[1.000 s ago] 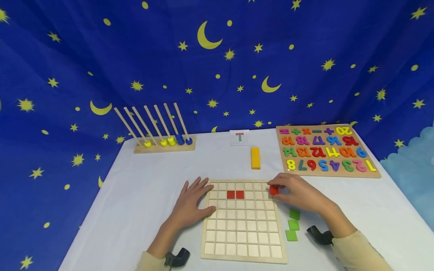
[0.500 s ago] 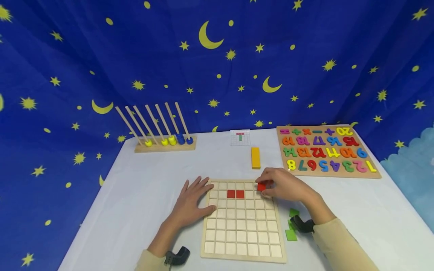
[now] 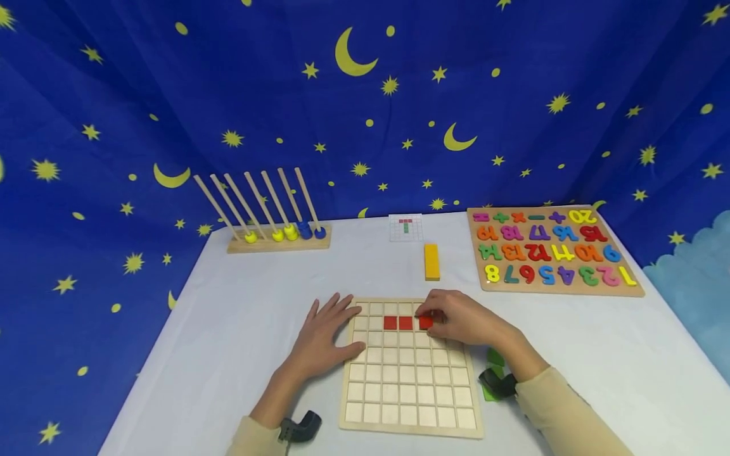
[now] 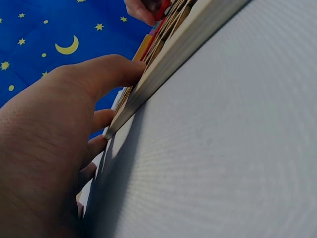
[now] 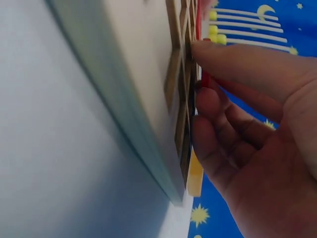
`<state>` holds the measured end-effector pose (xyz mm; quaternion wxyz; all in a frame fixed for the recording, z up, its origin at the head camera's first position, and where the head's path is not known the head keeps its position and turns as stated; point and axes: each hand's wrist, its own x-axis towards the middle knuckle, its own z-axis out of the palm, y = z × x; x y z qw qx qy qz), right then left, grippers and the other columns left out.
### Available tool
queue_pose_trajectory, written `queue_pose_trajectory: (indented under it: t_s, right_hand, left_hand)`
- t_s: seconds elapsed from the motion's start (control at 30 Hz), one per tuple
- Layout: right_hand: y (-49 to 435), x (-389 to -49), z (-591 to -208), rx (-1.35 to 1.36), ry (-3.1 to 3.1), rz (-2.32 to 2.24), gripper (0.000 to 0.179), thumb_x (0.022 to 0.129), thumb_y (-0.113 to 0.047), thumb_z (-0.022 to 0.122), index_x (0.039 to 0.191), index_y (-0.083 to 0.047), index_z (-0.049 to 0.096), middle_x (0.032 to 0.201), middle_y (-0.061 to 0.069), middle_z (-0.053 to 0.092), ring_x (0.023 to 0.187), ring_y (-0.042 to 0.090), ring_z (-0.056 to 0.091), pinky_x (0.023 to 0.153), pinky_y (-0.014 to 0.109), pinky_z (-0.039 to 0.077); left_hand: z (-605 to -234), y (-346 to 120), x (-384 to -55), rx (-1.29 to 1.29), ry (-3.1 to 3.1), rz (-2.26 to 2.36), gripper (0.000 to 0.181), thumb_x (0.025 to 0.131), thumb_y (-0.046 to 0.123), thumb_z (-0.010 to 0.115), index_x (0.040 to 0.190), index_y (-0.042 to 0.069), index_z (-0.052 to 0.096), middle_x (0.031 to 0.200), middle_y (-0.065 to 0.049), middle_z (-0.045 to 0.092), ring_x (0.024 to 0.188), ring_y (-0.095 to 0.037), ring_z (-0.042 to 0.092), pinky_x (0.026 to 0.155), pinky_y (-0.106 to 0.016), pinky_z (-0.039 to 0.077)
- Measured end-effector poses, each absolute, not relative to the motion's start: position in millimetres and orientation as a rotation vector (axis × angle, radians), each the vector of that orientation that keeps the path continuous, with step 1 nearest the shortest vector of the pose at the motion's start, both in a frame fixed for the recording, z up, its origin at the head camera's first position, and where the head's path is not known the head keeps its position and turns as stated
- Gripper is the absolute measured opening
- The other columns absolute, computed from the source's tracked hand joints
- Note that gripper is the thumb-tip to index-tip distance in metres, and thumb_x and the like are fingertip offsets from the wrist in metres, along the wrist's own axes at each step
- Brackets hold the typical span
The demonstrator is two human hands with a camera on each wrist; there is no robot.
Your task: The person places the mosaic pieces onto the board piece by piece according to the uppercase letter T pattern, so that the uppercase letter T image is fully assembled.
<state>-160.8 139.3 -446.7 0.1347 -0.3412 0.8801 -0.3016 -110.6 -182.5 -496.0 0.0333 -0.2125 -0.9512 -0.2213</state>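
Observation:
A wooden grid board [image 3: 413,434] lies on the white table. Two red square tiles [image 3: 390,323] sit side by side in its second row from the back. My right hand [image 3: 464,318] pinches a third red tile [image 3: 425,323] between thumb and fingers, just right of those two and close over the same row. In the right wrist view, the red tile [image 5: 206,64] shows partly between the fingertips. My left hand [image 3: 319,339] rests with spread fingers on the board's left edge; the left wrist view shows its thumb [image 4: 111,74] on the rim.
Green tiles [image 3: 495,358] lie right of the board, partly hidden by the right wrist's camera. Behind the board are a yellow block [image 3: 431,262] and a card with a T pattern [image 3: 406,228]. A peg abacus [image 3: 279,244] stands back left, a number puzzle [image 3: 556,290] back right.
My right hand has carried the red tile leftward from the board's right edge to beside the two red tiles. The left hand has stayed at the board's left edge.

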Motion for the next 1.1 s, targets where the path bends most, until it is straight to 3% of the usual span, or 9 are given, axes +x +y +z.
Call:
queue_pose_trajectory:
  t_s: [0.27, 0.6, 1.1]
  right_hand:
    - [135.2, -157.9, -448.0, -1.009, 2.581, -0.859, 0.027, 0.083, -0.018, 0.076, 0.109, -0.016, 0.072, 0.101, -0.010, 0.061, 0.084, 0.011, 0.054, 0.075, 0.027, 0.050]
    - [132.7, -157.8, -451.1, -0.972, 2.655, -0.837, 0.026, 0.082, -0.022, 0.078, 0.106, -0.019, 0.071, 0.089, -0.010, 0.059, 0.077, 0.010, 0.052, 0.067, 0.025, 0.046]
    - [149.0, -158.0, -438.0, -0.919, 2.627, -0.878, 0.031, 0.084, -0.024, 0.076, 0.113, -0.017, 0.068, 0.091, -0.012, 0.061, 0.078, 0.009, 0.054, 0.069, 0.025, 0.049]
  left_hand:
    - [-495.7, -181.7, -112.0, -0.653, -2.932, -0.675, 0.074, 0.082, 0.068, 0.057, 0.141, 0.024, 0.050, 0.154, 0.004, 0.032, 0.144, -0.021, 0.018, 0.115, -0.050, 0.004]
    - [-496.2, -182.4, -111.1, -0.650, -2.915, -0.694, 0.072, 0.082, 0.065, 0.060, 0.141, 0.024, 0.051, 0.153, 0.003, 0.033, 0.143, -0.022, 0.019, 0.115, -0.050, 0.004]
    - [-494.4, -182.5, -109.2, -0.649, -2.918, -0.695, 0.073, 0.082, 0.066, 0.059, 0.142, 0.025, 0.050, 0.154, 0.004, 0.032, 0.143, -0.021, 0.019, 0.115, -0.050, 0.004]
